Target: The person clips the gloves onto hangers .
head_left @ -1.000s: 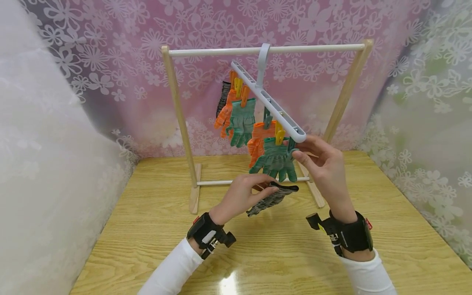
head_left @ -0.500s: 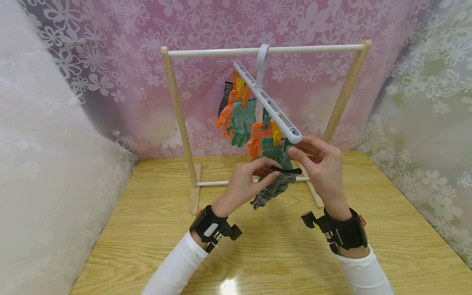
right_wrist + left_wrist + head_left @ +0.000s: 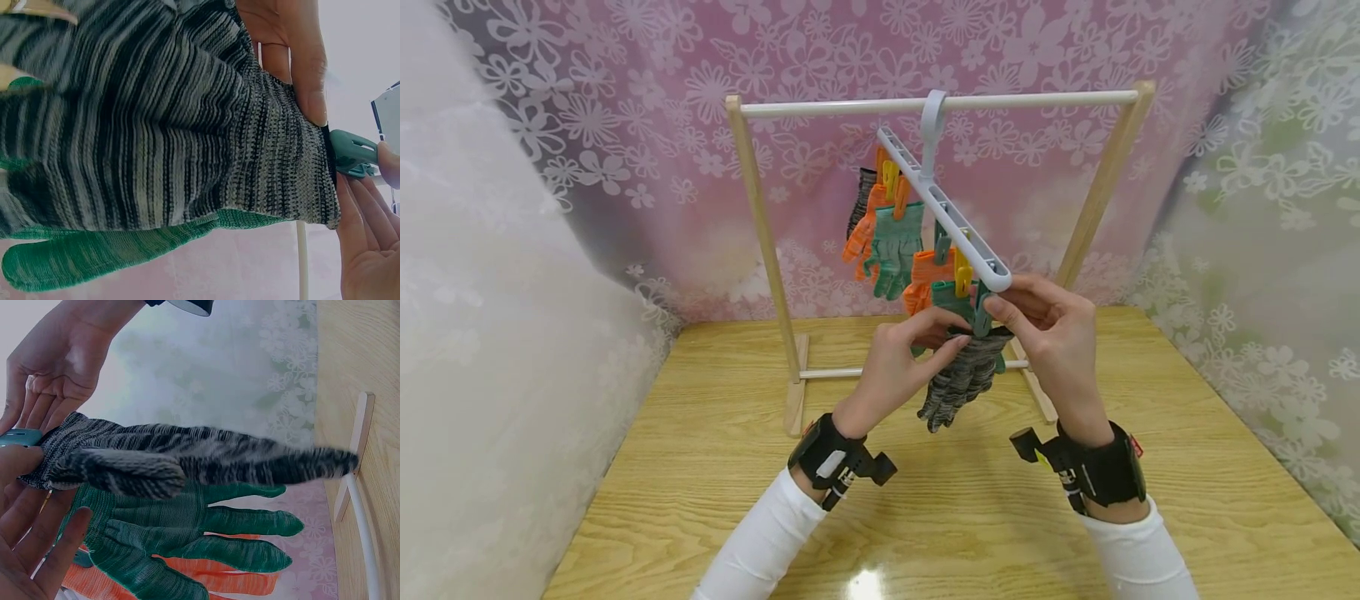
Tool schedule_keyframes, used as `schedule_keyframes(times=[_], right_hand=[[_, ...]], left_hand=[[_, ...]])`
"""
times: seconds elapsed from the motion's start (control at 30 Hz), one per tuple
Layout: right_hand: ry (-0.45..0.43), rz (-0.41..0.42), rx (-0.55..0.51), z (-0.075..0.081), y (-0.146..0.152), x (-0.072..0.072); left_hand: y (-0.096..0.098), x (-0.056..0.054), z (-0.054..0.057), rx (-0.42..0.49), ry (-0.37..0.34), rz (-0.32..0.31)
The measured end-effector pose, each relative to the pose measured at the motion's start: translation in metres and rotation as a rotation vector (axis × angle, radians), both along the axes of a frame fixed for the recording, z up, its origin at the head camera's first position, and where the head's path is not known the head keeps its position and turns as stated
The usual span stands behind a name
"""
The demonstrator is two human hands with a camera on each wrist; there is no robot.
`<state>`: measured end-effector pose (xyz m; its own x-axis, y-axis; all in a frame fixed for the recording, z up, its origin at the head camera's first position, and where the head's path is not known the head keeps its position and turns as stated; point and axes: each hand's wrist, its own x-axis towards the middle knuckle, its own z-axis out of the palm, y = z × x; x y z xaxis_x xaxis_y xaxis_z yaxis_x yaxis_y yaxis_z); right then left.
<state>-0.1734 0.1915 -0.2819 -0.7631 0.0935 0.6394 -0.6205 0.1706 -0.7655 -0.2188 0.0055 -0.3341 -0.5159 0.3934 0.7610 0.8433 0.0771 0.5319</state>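
A black-and-grey knit glove hangs fingers down, its cuff pinched between the thumb and fingers of my left hand. My right hand pinches a dark green clothespin at the near end of the grey hanger. In the right wrist view the clothespin meets the dark edge of the glove's cuff; whether its jaws grip the cloth I cannot tell. Right behind hangs a green glove, partly covered by the grey one.
Orange gloves, another green glove and a dark grey glove hang farther back from coloured clothespins. The hanger hooks over the white rod of a wooden stand on the wood-grain table.
My left hand has raised the grey glove and brought its cuff up to the green clothespin. The glove now hangs more upright. My right hand and the hanger end have shifted slightly left.
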Motion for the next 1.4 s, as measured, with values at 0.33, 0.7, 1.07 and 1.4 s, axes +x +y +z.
schedule_keyframes(times=[0.33,0.7,1.07,1.4], right_hand=[[0.008,-0.006,0.004,0.0,0.001,-0.001],[0.029,-0.036,0.025,0.002,0.002,-0.002],[0.026,-0.016,-0.006,0.004,0.003,-0.002],[0.014,0.001,-0.034,0.002,0.006,-0.002]], left_hand=[[0.003,0.0,0.004,0.047,0.031,0.048],[0.009,-0.001,0.008,0.087,0.081,0.083],[0.018,0.001,0.007,0.156,0.117,0.139],[0.023,0.001,0.007,0.206,0.148,0.162]])
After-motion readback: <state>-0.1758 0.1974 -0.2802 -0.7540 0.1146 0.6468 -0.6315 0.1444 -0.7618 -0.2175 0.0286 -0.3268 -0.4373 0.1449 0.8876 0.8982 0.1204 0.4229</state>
